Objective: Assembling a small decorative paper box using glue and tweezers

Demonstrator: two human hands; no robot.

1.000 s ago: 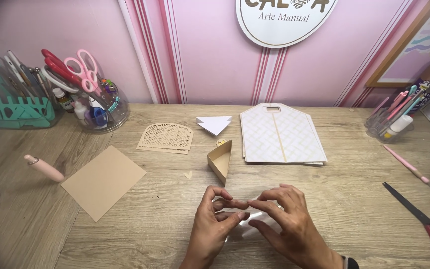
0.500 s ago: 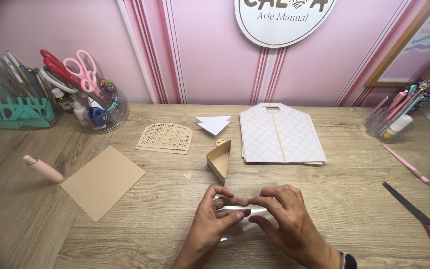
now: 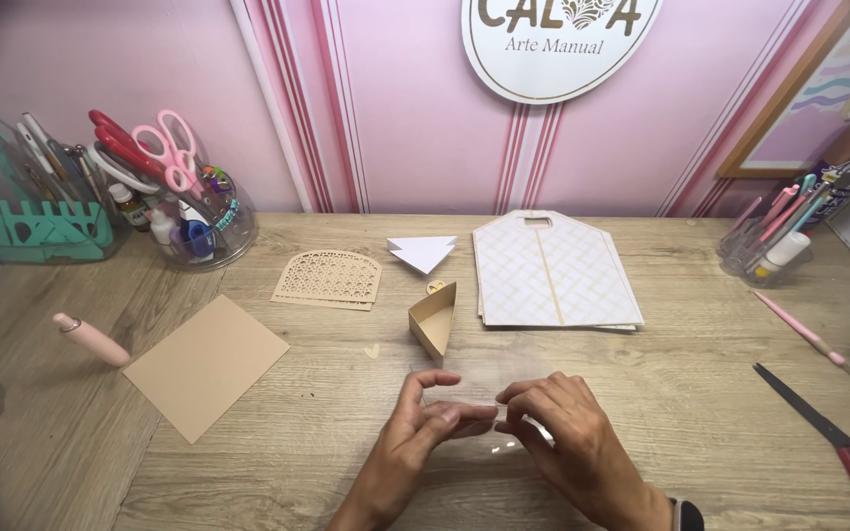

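Observation:
My left hand [image 3: 415, 433] and my right hand [image 3: 568, 438] meet low in the middle of the wooden table [image 3: 346, 462]. Together they pinch a small clear plastic piece [image 3: 484, 393] by its lower edge; it is see-through and hard to make out. Just beyond my fingers stands a small tan cardboard boat-shaped box [image 3: 433, 320]. A white folded paper triangle [image 3: 423, 251] lies behind it.
A tan paper square [image 3: 207, 364], a pink tube [image 3: 91, 337] and a tan lattice cut-out [image 3: 329, 279] lie to the left. Patterned card sheets [image 3: 553, 270] sit at centre right. Scissors [image 3: 828, 438] and a pink pen [image 3: 797, 327] lie right. Tool holders [image 3: 184, 211] stand at the back corners.
My hands have lifted the clear piece slightly and shifted it under my fingertips; the white strip seen between them earlier no longer shows. Nothing else on the table moved.

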